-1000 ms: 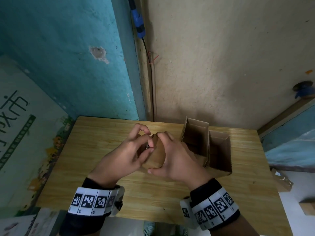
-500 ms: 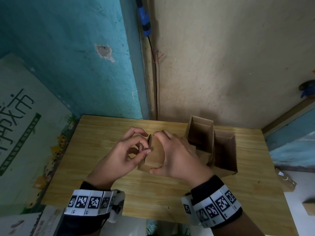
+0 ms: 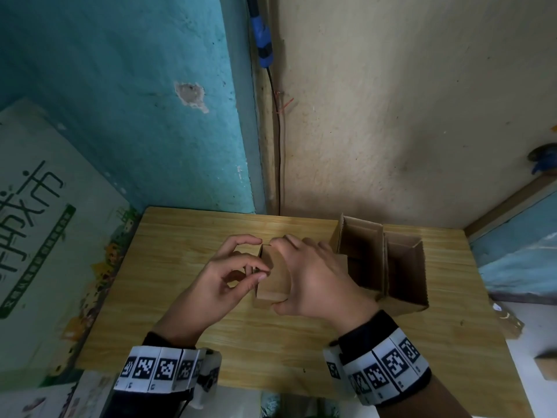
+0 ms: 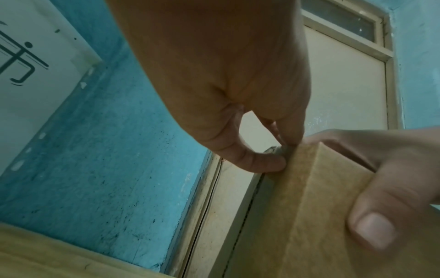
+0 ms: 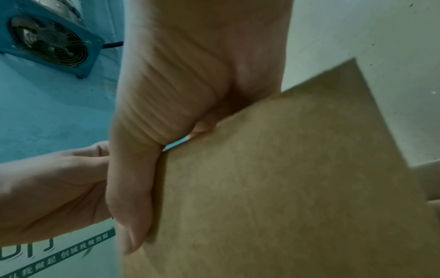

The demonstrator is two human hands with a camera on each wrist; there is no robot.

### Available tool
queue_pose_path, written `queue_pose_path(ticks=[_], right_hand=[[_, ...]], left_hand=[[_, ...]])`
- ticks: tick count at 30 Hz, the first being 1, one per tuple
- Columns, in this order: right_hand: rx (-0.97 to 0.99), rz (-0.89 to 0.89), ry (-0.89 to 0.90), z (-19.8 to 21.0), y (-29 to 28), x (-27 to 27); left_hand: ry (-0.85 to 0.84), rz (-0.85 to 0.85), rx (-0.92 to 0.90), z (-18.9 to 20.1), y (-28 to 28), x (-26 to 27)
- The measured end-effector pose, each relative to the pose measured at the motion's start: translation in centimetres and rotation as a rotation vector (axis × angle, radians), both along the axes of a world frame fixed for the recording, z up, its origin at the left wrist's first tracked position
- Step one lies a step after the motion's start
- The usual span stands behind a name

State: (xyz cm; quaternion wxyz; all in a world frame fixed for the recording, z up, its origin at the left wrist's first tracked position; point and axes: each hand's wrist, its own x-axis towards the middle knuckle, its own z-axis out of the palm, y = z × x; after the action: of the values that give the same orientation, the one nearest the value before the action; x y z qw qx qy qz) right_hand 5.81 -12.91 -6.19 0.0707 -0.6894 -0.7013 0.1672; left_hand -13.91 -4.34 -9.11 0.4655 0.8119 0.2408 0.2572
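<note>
Left hand [image 3: 223, 282]: thumb and fingertips pinching left flap edge of small cardboard box [image 3: 272, 280], mid wooden table [image 3: 180, 236]; box light, thin-walled, easily crushed, best taken by opposite side walls; right hand [image 3: 316, 282] clasping it from above; two open boxes [image 3: 361, 254] just beside, crowding the right.

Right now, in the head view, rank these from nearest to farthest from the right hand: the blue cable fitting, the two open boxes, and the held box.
1. Held box: gripped by the right hand, on its inner side.
2. Inner open box: just past the hand, to its right.
3. Outer open box: next over, further right.
4. Blue cable fitting: far off, high above the rest.
</note>
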Motion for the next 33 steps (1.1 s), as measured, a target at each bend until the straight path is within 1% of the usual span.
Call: queue_pose_path(ticks=[11, 16, 23, 33], right_hand=[[0.024, -0.005, -0.062, 0.5, -0.1, 0.0], [0.035, -0.017, -0.061, 0.3, -0.3, 0.0], [0.02, -0.016, -0.082, 0.1, -0.8, 0.0], [-0.017, -0.007, -0.036, 0.0, -1.1, -0.1]], left_hand=[[0.001, 0.024, -0.059, 0.0, -0.7, 0.1], [0.011, 0.073, -0.102, -0.3, -1.2, 0.2], [0.069, 0.08, -0.106, 0.1, -1.7, 0.6], [0.149, 0.057, -0.066, 0.4, -1.8, 1.6]])
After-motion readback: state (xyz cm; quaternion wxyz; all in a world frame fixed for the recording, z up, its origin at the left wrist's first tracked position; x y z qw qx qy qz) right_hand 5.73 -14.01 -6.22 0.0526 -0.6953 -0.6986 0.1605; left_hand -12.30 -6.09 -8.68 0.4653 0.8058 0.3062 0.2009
